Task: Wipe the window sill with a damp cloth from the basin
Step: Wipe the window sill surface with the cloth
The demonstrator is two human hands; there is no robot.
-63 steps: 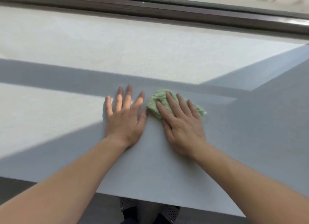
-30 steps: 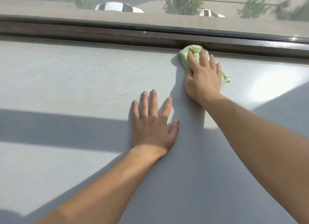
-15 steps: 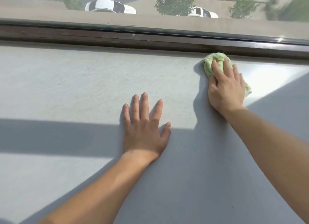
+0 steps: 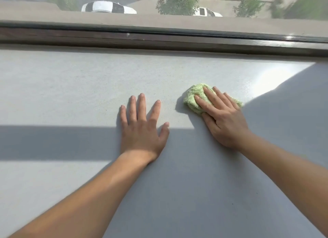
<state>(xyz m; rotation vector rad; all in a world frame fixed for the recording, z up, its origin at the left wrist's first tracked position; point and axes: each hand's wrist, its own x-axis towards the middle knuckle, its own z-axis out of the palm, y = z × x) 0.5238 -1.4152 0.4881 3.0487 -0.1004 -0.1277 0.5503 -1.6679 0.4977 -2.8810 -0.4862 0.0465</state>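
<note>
Cloth point(image 4: 192, 100) pulled back from frame point(image 4: 159, 39) | R hand point(image 4: 225, 120) flat on it | L hand point(image 4: 142, 129) flat

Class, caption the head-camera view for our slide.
Right hand presses a green cloth on the window sill; left hand rests flat beside it.

Left hand point(image 4: 142, 131) flat on the window sill point(image 4: 71, 88), right hand point(image 4: 223, 120) just beside it on top of the cloth point(image 4: 192, 99). Window frame point(image 4: 159, 37) runs behind both, cars point(image 4: 108, 7) outside, below I think.
</note>
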